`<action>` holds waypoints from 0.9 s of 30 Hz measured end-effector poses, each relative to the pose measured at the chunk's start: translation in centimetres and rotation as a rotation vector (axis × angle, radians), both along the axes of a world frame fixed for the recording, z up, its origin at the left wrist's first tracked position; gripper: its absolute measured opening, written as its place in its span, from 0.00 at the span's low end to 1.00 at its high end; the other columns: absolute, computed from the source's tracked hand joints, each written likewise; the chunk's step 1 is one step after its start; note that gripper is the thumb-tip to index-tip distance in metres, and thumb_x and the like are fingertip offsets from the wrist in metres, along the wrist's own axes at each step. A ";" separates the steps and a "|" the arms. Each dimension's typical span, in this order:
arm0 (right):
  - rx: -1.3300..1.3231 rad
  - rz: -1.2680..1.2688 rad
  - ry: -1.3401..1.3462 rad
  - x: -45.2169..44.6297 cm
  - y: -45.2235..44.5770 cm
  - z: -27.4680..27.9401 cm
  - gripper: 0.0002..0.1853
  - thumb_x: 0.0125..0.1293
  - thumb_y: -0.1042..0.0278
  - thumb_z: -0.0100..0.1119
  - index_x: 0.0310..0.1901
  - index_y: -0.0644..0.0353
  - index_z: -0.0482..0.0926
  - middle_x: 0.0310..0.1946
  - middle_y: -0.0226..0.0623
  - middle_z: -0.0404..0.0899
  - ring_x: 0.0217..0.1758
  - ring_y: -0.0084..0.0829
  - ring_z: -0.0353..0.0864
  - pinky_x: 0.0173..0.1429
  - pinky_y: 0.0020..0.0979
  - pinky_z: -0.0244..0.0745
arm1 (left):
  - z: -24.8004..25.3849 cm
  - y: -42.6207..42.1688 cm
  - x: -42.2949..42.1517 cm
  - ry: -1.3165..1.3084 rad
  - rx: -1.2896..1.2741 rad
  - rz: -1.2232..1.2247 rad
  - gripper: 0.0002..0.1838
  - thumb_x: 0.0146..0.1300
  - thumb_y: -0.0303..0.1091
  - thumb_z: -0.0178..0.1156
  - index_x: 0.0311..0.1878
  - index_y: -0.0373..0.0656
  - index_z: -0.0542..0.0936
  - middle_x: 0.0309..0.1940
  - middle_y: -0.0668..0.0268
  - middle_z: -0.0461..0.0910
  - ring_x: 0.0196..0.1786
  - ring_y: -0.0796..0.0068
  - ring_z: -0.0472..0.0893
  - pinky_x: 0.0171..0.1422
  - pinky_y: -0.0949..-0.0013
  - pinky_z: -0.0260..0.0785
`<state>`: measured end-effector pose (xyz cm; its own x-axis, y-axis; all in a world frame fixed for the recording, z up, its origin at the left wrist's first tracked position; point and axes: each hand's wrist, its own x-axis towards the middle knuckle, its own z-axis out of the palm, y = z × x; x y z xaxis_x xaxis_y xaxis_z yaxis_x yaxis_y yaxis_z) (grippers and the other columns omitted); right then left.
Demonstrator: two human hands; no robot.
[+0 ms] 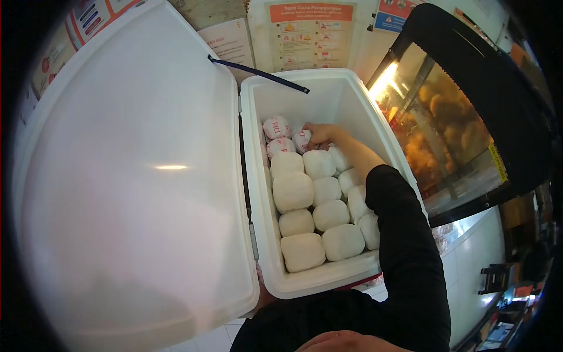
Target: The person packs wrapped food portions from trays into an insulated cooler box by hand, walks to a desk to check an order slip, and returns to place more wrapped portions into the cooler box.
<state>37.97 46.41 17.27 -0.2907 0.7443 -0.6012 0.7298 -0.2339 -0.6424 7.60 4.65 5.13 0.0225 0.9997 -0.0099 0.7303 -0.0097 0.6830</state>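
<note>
Inside the open white cooler box (352, 88), my right hand (319, 135) reaches to the far end. Its fingers curl over a round bundle wrapped in white paper with red print (302, 141). Two similar printed bundles sit just left of it, one of them the upper printed bundle (276, 127). Rows of plain white wrapped bundles (293, 192) fill the nearer part of the box; what is inside the wrapping cannot be seen. Some on the right are partly covered by my forearm. A little skin shows under the box's lower left corner, but my left hand itself is hidden.
The white lid (129, 176) is swung open to the left, joined by hinges and a dark strap (258, 74). A lit glass display case (446, 129) with fried-looking food stands close on the right. Printed notices (311, 36) hang behind the box.
</note>
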 end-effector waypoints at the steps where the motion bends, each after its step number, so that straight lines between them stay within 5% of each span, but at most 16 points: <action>1: 0.002 0.000 0.001 0.0 0.1 -0.3 0.49 0.43 0.75 0.71 0.66 0.52 0.51 0.45 0.48 0.74 0.39 0.34 0.80 0.34 0.31 0.79 | 0.0 0.1 0.0 0.002 -0.003 0.007 0.43 0.35 0.40 0.74 0.56 0.38 0.65 0.47 0.55 0.71 0.50 0.58 0.71 0.57 0.57 0.64; 4: -0.010 0.076 -0.127 -0.2 0.8 -0.8 0.52 0.43 0.69 0.74 0.68 0.52 0.49 0.44 0.50 0.74 0.37 0.33 0.80 0.35 0.32 0.79 | 0.0 -0.1 0.1 0.000 -0.015 0.027 0.44 0.34 0.39 0.74 0.56 0.38 0.64 0.47 0.55 0.70 0.50 0.59 0.72 0.56 0.58 0.64; 6: -0.046 0.245 -0.223 -0.1 1.5 -1.0 0.52 0.48 0.56 0.71 0.70 0.50 0.46 0.46 0.51 0.73 0.33 0.33 0.79 0.35 0.33 0.79 | -0.1 -0.1 0.1 0.002 -0.023 0.035 0.44 0.34 0.38 0.74 0.57 0.37 0.63 0.46 0.55 0.70 0.50 0.59 0.72 0.56 0.58 0.64; 9: -0.188 0.108 -0.208 -0.8 1.8 -0.3 0.49 0.53 0.43 0.63 0.70 0.48 0.46 0.50 0.49 0.72 0.34 0.33 0.78 0.37 0.35 0.79 | -0.2 -0.3 0.1 0.000 -0.031 0.051 0.45 0.33 0.37 0.74 0.57 0.37 0.63 0.46 0.56 0.70 0.50 0.60 0.72 0.56 0.59 0.64; 12: -0.054 0.211 -0.301 -1.3 1.4 -0.3 0.40 0.58 0.40 0.54 0.68 0.48 0.54 0.54 0.42 0.72 0.42 0.37 0.78 0.42 0.40 0.75 | -0.4 -0.3 0.2 -0.008 -0.030 0.067 0.45 0.32 0.36 0.74 0.57 0.37 0.62 0.46 0.56 0.70 0.49 0.61 0.72 0.56 0.59 0.64; 18: 0.084 0.303 -0.423 -2.2 1.6 -1.6 0.35 0.57 0.47 0.57 0.65 0.51 0.62 0.54 0.44 0.72 0.47 0.40 0.77 0.50 0.40 0.74 | -1.4 -1.2 0.0 -0.045 0.015 0.110 0.47 0.31 0.35 0.75 0.57 0.37 0.60 0.45 0.57 0.69 0.49 0.63 0.72 0.55 0.60 0.64; 21: 0.390 0.056 -0.502 -1.7 1.8 -2.6 0.43 0.48 0.43 0.66 0.63 0.56 0.61 0.55 0.45 0.70 0.44 0.39 0.80 0.39 0.39 0.81 | -2.2 -1.8 -0.3 -0.138 0.020 0.196 0.48 0.30 0.34 0.75 0.57 0.37 0.59 0.45 0.57 0.69 0.48 0.64 0.72 0.55 0.60 0.65; 24: 0.292 0.136 -0.577 -2.4 -0.2 4.1 0.36 0.50 0.42 0.63 0.55 0.60 0.69 0.52 0.49 0.72 0.34 0.39 0.81 0.34 0.36 0.81 | -1.5 -1.7 -0.2 -0.474 -0.020 0.414 0.49 0.30 0.33 0.75 0.58 0.37 0.59 0.44 0.58 0.69 0.48 0.65 0.72 0.55 0.61 0.65; 25: 0.222 0.239 -0.618 -2.0 0.5 6.4 0.33 0.53 0.41 0.61 0.50 0.61 0.72 0.50 0.51 0.73 0.30 0.38 0.81 0.31 0.34 0.81 | -0.4 -2.0 0.0 -0.708 0.186 0.416 0.48 0.30 0.34 0.74 0.58 0.36 0.59 0.46 0.57 0.68 0.51 0.64 0.70 0.57 0.61 0.63; 27: 0.289 0.246 -0.778 -2.9 -1.6 13.6 0.30 0.55 0.42 0.58 0.47 0.63 0.75 0.49 0.48 0.74 0.25 0.33 0.79 0.27 0.30 0.77 | 1.5 -2.6 -2.5 -0.319 0.479 0.431 0.50 0.31 0.35 0.72 0.60 0.35 0.57 0.52 0.57 0.62 0.56 0.64 0.65 0.60 0.63 0.60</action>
<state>35.06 44.86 30.86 -0.0478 0.8686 -0.4932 0.9952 0.0834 0.0505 5.13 2.05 6.65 -0.4470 0.8132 0.3727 0.5019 -0.1170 0.8570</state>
